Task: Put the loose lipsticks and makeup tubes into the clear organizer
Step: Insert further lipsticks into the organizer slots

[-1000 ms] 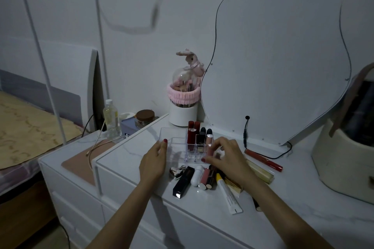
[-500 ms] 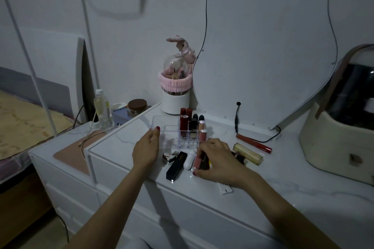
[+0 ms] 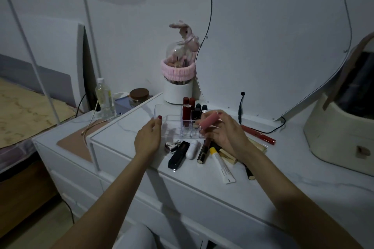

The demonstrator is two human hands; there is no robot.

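The clear organizer [image 3: 169,112] stands on the white dresser top with several dark red and black lipsticks [image 3: 186,110] upright in its right compartments. My left hand [image 3: 148,137] holds the organizer's front left corner. My right hand [image 3: 224,132] holds a pink tube [image 3: 208,122] lifted and tilted just right of the organizer's front. Loose items lie in front: a black lipstick [image 3: 179,154], a white tube [image 3: 192,148], a dark brown tube [image 3: 203,151], a white and yellow tube [image 3: 221,164], gold tubes [image 3: 229,156] and a silver piece [image 3: 172,145].
A red pencil [image 3: 258,134] and a black cable [image 3: 241,107] lie behind my right hand, below the mirror [image 3: 273,36]. A white brush holder with a pink band [image 3: 178,85] stands behind the organizer. A cream case [image 3: 342,133] is at the right. A bottle [image 3: 104,98] and jar [image 3: 139,96] stand at the left.
My right hand picked the pink tube out of the loose pile and raised it toward the organizer. My left hand stayed on the organizer's corner.
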